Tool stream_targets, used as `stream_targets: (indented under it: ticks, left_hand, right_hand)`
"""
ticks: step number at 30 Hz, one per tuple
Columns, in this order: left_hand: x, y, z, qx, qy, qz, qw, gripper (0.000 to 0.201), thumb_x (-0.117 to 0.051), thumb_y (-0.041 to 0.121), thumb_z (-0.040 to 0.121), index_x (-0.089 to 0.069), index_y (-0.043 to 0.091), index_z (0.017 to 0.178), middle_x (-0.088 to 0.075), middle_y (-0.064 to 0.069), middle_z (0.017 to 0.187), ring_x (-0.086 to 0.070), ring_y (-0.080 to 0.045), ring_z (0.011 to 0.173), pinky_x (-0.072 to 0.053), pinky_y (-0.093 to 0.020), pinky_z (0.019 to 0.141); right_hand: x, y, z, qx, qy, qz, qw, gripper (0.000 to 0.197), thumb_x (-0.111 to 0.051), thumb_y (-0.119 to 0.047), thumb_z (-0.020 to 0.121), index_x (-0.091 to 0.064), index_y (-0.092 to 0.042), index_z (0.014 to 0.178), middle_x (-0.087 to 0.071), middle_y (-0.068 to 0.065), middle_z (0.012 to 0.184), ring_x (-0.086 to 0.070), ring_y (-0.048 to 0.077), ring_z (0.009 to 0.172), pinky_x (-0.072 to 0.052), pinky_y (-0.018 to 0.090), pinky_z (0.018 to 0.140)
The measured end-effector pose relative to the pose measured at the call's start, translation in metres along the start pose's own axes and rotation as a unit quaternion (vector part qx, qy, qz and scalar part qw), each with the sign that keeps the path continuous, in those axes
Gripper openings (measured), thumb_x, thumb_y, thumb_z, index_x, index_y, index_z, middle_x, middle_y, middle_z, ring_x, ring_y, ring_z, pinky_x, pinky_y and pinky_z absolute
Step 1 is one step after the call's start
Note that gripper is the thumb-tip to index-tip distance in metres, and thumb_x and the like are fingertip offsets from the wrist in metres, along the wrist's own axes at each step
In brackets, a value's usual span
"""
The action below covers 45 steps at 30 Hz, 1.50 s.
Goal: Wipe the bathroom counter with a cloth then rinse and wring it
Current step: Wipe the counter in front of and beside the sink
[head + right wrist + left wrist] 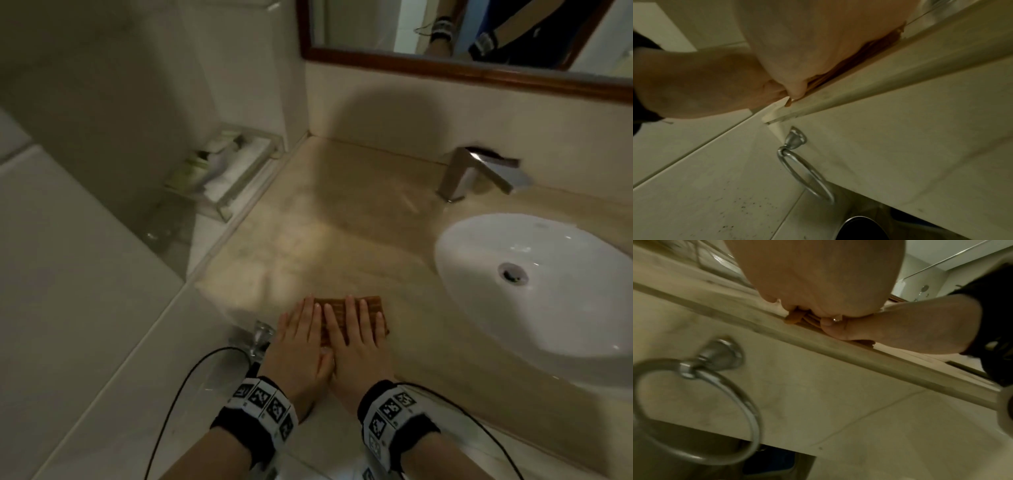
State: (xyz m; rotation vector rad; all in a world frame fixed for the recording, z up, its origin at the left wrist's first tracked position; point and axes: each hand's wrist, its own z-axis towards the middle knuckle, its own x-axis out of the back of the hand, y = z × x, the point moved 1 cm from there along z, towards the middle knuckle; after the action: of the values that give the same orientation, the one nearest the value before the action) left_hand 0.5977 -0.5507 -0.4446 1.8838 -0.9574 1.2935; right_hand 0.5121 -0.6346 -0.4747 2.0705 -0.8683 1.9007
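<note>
A folded brown ribbed cloth [371, 305] lies flat near the front edge of the beige marble counter [342, 219]. My left hand [301, 329] and right hand [356, 329] press on it side by side with straight fingers, thumbs touching. In the left wrist view the left palm [818, 272] covers the cloth [793, 319] at the counter's lip. From the right wrist camera, the cloth [859, 53] shows as a brown strip under the right palm [807, 48].
A white oval sink [534, 284] is set into the counter on the right, a chrome faucet [479, 174] behind it. A clear tray of toiletries [222, 168] sits at the far left. A chrome towel ring [694, 399] hangs below the counter's front. A mirror [462, 31] hangs above.
</note>
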Motion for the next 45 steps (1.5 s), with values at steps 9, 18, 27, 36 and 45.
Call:
stream_targets:
  ticks: [9,18,27,36,45]
  left_hand:
    - [0.021,-0.124,-0.006,0.075,0.027,0.061,0.995,0.073,-0.013,0.044,0.092,-0.009,-0.001,0.149,-0.003,-0.020,0.157,-0.009,-0.029,0.147,-0.001,-0.037,0.120]
    - [0.030,-0.130,0.022,0.115,0.043,-0.056,0.991,0.067,-0.040,0.022,0.096,-0.007,0.007,0.151,-0.004,-0.014,0.159,-0.005,-0.028,0.147,-0.012,-0.042,0.120]
    - [0.030,-0.140,0.055,0.117,-0.034,-0.009,0.993,0.068,-0.043,0.028,0.075,-0.047,-0.010,0.131,-0.050,-0.023,0.136,-0.052,-0.036,0.124,-0.006,-0.036,0.114]
    - [0.055,-0.155,0.138,0.070,0.051,-0.033,0.996,0.069,-0.015,0.031,0.090,-0.001,-0.002,0.148,0.009,-0.007,0.153,-0.001,-0.025,0.146,0.012,-0.030,0.118]
    - [0.095,-0.147,0.250,0.071,0.010,-0.083,0.994,0.063,-0.025,0.025,0.100,0.008,0.007,0.151,0.011,-0.007,0.159,0.008,-0.017,0.147,0.007,-0.030,0.119]
  right_hand:
    - [-0.007,-0.118,0.067,0.081,-0.054,0.015,0.995,0.079,-0.035,-0.048,0.076,-0.021,-0.021,0.149,-0.026,0.021,0.154,-0.028,0.040,0.141,-0.006,0.053,0.112]
    - [0.014,-0.119,0.115,0.184,-0.101,-0.024,0.977,0.093,-0.043,-0.051,0.091,0.022,-0.018,0.148,0.030,0.016,0.154,0.026,0.033,0.143,0.021,0.050,0.111]
    - [0.027,-0.109,0.155,0.254,-0.143,-0.018,0.956,0.087,-0.040,-0.043,0.087,0.006,-0.006,0.150,0.003,0.021,0.159,0.003,0.037,0.147,0.013,0.048,0.112]
    - [0.051,-0.084,0.220,0.217,-0.114,-0.010,0.969,0.083,-0.043,-0.033,0.090,0.007,-0.007,0.152,0.013,0.017,0.159,0.013,0.034,0.147,0.018,0.045,0.114]
    - [0.075,-0.034,0.312,0.140,-0.140,-0.029,0.980,0.083,-0.041,-0.037,0.093,0.013,-0.015,0.151,0.023,0.013,0.157,0.022,0.028,0.145,0.017,0.043,0.115]
